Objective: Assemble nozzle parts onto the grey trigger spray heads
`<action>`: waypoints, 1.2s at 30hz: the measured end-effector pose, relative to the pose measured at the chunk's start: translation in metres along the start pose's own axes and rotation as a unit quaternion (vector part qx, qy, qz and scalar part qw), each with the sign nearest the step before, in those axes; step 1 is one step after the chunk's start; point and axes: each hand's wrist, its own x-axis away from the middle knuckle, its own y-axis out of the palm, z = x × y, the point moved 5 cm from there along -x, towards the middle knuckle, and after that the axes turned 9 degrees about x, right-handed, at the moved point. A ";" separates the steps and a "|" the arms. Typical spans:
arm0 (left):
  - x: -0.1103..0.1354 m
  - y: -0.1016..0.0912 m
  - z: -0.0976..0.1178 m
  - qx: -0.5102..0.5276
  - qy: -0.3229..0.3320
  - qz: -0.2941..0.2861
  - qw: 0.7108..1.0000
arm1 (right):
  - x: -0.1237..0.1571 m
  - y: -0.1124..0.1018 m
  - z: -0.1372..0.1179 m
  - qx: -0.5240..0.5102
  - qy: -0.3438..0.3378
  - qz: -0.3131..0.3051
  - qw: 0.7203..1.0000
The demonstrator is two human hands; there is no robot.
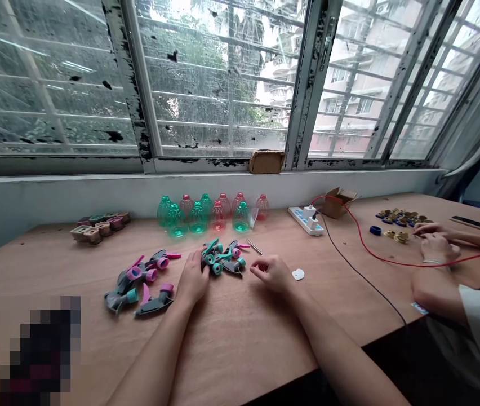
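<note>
My left hand [194,277] lies against the left side of a pile of teal-and-grey spray trigger heads [218,256], its fingers stretched out along them. To the right of the pile is my right hand [272,273], loosely curled with thumb and forefinger close together; nothing shows between them. A pink-collared trigger head [235,251] lies among the teal ones. Left of my left hand is a looser group of grey trigger heads with mostly pink collars [151,274]. A small white piece [298,274] rests beside my right wrist, and a thin metal rod [254,247] lies behind the hand.
Green and pink clear bottles [198,220] stand along the wall. Stacked small containers [100,226] sit at far left. A power strip [306,220] with a red cable [362,237] and an open carton [338,203] stand right. Another person's hands [436,245] work near gold-coloured parts [403,217].
</note>
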 end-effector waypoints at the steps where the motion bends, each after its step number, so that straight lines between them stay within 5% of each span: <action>1: 0.000 0.000 0.000 -0.004 -0.003 0.000 1.000 | 0.000 0.000 0.000 -0.003 0.002 -0.001 1.000; 9: 0.004 -0.014 0.016 -0.176 -0.028 0.015 0.984 | 0.001 0.001 0.001 -0.007 0.005 -0.006 1.000; 14: 0.004 -0.049 0.011 -0.311 -0.139 0.000 0.940 | 0.001 0.001 0.002 -0.003 0.007 -0.006 1.000; 19: 0.006 -0.064 -0.006 -0.306 -0.232 -0.100 0.918 | 0.001 0.004 0.003 0.004 0.019 -0.028 0.999; 36: 0.015 -0.055 -0.006 -0.265 -0.222 -0.213 0.914 | 0.002 0.004 -0.004 0.025 0.040 -0.078 0.996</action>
